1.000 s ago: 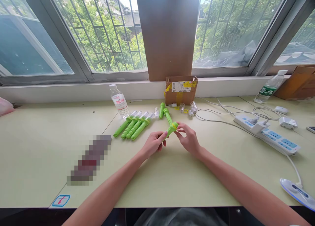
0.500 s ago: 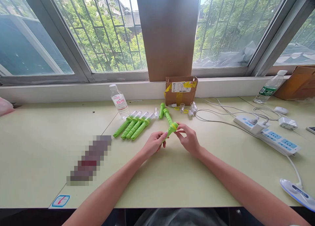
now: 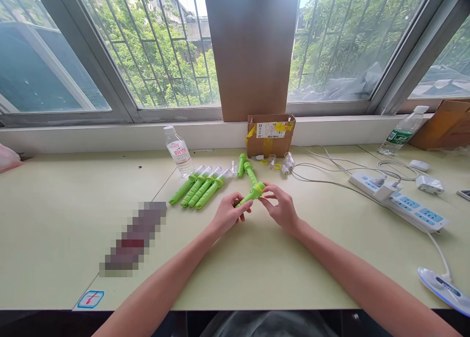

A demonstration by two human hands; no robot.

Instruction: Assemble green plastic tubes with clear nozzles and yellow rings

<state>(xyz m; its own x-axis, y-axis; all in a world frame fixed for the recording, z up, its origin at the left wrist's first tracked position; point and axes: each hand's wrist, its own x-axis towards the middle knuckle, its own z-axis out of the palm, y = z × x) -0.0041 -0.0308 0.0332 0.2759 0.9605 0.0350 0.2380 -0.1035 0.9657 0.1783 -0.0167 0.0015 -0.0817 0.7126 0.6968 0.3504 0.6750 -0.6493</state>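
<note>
My left hand [image 3: 228,215] is closed around the lower part of a green plastic tube [image 3: 251,195], with the thumb lying along it. The tube tilts up toward the right, its wider collar uppermost. A yellow ring [image 3: 260,186] sits at that collar. My right hand [image 3: 282,208] pinches the collar end with thumb and fingers; part of the rim is hidden behind them. Just beyond, a second green tube [image 3: 251,173] lies on the table, and a shorter-looking green tube [image 3: 241,165] is beside it. To the left, several green tubes with clear caps [image 3: 201,189] lie in a slanted row.
Clear caps [image 3: 289,159] and loose yellow rings [image 3: 277,166] lie before a small cardboard box [image 3: 270,143]. A water bottle [image 3: 179,153] stands behind the row. On the right are a power strip [image 3: 400,200], cables and another bottle [image 3: 402,131]. A blurred-out object [image 3: 134,239] lies left.
My left hand has shifted slightly lower along the green tube, showing more of it, and the tube lies a little flatter. My right fingers stay at the collar.
</note>
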